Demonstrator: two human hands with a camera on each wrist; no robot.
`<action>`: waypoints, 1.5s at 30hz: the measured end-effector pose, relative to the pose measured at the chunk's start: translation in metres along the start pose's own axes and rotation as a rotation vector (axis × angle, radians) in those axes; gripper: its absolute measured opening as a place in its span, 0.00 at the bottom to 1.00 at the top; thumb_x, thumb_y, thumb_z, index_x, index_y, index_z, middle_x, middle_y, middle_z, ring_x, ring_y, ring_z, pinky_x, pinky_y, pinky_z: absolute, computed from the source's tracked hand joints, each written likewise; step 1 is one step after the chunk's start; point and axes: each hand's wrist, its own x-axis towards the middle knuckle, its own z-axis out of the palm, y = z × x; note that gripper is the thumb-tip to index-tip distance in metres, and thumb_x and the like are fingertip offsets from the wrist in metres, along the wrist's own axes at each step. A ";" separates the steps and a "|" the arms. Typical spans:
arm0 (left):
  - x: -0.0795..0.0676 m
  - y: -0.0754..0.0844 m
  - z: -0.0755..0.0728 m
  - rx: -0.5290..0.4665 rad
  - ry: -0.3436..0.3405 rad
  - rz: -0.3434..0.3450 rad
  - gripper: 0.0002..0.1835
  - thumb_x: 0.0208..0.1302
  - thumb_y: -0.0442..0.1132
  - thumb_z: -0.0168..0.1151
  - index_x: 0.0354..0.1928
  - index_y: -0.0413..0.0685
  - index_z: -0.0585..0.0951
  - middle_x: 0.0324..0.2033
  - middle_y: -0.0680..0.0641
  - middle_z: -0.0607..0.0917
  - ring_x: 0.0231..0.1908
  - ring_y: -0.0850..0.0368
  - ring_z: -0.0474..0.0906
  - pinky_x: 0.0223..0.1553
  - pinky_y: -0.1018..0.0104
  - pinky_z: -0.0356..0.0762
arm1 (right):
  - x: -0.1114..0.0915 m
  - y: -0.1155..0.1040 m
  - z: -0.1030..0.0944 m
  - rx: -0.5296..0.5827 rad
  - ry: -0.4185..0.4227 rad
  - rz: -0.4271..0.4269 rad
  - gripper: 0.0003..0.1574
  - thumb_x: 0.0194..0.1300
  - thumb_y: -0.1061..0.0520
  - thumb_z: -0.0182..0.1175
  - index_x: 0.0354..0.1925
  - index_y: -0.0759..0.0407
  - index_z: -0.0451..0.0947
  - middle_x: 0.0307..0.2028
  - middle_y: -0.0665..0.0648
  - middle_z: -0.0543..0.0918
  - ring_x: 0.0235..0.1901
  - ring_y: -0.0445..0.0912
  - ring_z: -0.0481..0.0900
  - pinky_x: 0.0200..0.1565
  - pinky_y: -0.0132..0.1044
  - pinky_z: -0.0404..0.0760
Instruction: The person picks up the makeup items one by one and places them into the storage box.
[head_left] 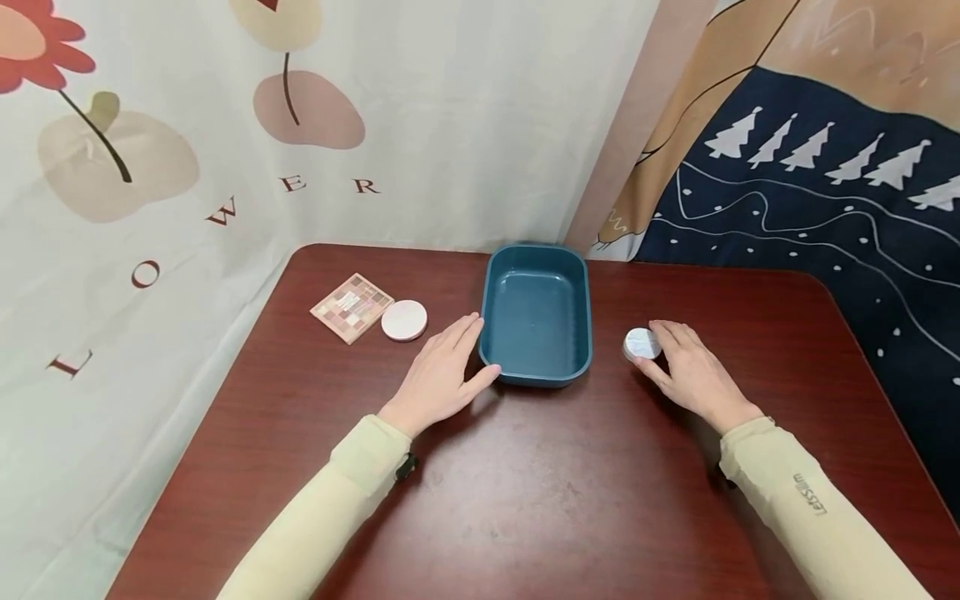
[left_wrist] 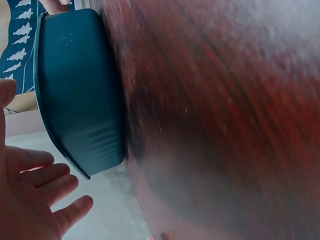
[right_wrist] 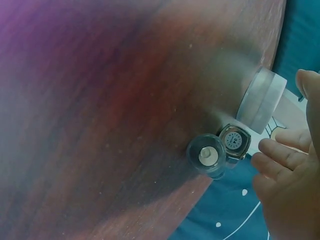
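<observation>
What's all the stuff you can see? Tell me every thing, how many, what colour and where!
bin: 1, blue-green, on the table's far side
palette: 1, pinkish, far left on the table
round compact: 1, pale pink, beside the palette
round tub: 1, whitish, right of the bin
squarish container: 1, dark-rimmed, beside the tub
small round container: 1, clear and pale, beside the squarish one
table: 1, reddish brown, underneath
flowery cloth: 1, white, behind
tree-patterned cloth: 1, navy and tan, behind right
left hand: 1, bare, at the bin
right hand: 1, bare, at the tub
sleeves: 2, pale green, on both arms
</observation>
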 end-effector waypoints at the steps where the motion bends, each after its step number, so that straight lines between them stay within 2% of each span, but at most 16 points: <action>1: 0.000 0.000 0.001 0.000 0.002 -0.002 0.41 0.73 0.59 0.58 0.76 0.36 0.65 0.74 0.37 0.68 0.75 0.43 0.63 0.71 0.44 0.63 | 0.001 0.000 0.000 -0.001 -0.005 0.004 0.41 0.69 0.52 0.68 0.68 0.75 0.67 0.63 0.74 0.72 0.62 0.67 0.69 0.62 0.65 0.73; 13: 0.001 0.003 0.006 -0.033 0.000 -0.081 0.35 0.77 0.53 0.55 0.74 0.34 0.67 0.68 0.35 0.73 0.69 0.40 0.70 0.70 0.44 0.65 | 0.005 -0.004 0.000 -0.003 -0.061 0.020 0.38 0.70 0.52 0.67 0.68 0.73 0.68 0.63 0.73 0.72 0.62 0.65 0.69 0.62 0.64 0.73; 23: 0.003 0.000 0.007 -0.082 0.027 -0.087 0.31 0.77 0.51 0.57 0.71 0.36 0.72 0.65 0.37 0.77 0.65 0.41 0.74 0.68 0.46 0.69 | 0.007 -0.004 0.001 0.005 -0.081 0.025 0.37 0.69 0.54 0.67 0.67 0.73 0.68 0.63 0.74 0.73 0.63 0.66 0.69 0.64 0.64 0.71; 27: 0.004 0.001 0.006 -0.135 0.041 -0.126 0.29 0.76 0.50 0.59 0.70 0.38 0.73 0.62 0.39 0.78 0.63 0.44 0.75 0.66 0.49 0.72 | 0.008 -0.004 0.004 -0.004 -0.089 0.029 0.38 0.69 0.54 0.67 0.67 0.74 0.68 0.63 0.75 0.73 0.64 0.67 0.68 0.64 0.64 0.71; 34: 0.005 0.002 0.003 -0.168 0.007 -0.194 0.29 0.75 0.52 0.60 0.66 0.38 0.76 0.58 0.41 0.81 0.58 0.45 0.79 0.62 0.49 0.76 | 0.008 -0.003 0.005 -0.012 -0.102 0.045 0.38 0.69 0.56 0.66 0.68 0.75 0.67 0.63 0.76 0.72 0.64 0.67 0.68 0.64 0.64 0.71; 38: 0.005 0.001 0.003 -0.162 -0.011 -0.202 0.27 0.75 0.53 0.61 0.63 0.39 0.78 0.57 0.41 0.83 0.56 0.45 0.81 0.60 0.49 0.77 | 0.009 -0.003 0.004 -0.017 -0.105 0.051 0.37 0.69 0.56 0.66 0.67 0.75 0.67 0.62 0.76 0.72 0.62 0.67 0.69 0.63 0.64 0.72; 45: 0.007 0.000 0.004 -0.171 0.001 -0.192 0.25 0.74 0.52 0.62 0.60 0.38 0.80 0.55 0.41 0.84 0.52 0.45 0.82 0.57 0.50 0.78 | 0.010 -0.004 0.004 -0.021 -0.097 0.046 0.37 0.68 0.57 0.66 0.66 0.76 0.67 0.61 0.76 0.73 0.61 0.67 0.70 0.63 0.64 0.72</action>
